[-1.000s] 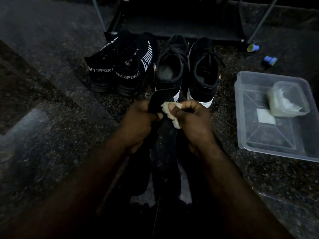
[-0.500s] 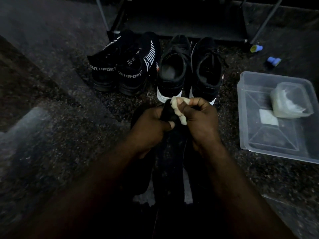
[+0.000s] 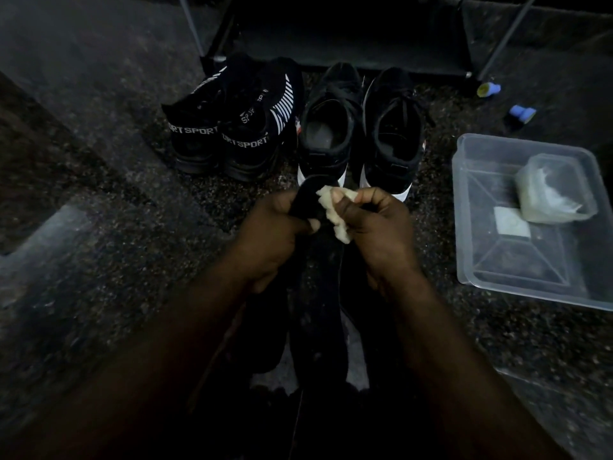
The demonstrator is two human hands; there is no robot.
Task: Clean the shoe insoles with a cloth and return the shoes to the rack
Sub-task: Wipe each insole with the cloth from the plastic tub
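Note:
My left hand (image 3: 270, 239) grips a long black insole (image 3: 315, 293) near its top end, the rest hanging down toward me. My right hand (image 3: 381, 232) pinches a crumpled pale cloth (image 3: 333, 212) pressed against the insole's upper part. Just beyond the hands stand two black lace-up shoes with white soles, the left shoe (image 3: 326, 127) and the right shoe (image 3: 391, 131). Left of them sits a pair of black "SPORT" knit sneakers (image 3: 232, 127). The dark shoe rack (image 3: 348, 44) stands behind all the shoes.
A clear plastic tub (image 3: 497, 260) lies on the speckled dark floor at the right, holding a small translucent container (image 3: 554, 190) and a white square. Two small blue objects (image 3: 520, 112) lie near the rack's right leg. More dark insoles lie under my forearms.
The cloth in my right hand has slid along the top of the insole, up and then down and back toward its tip; both hands keep their hold.

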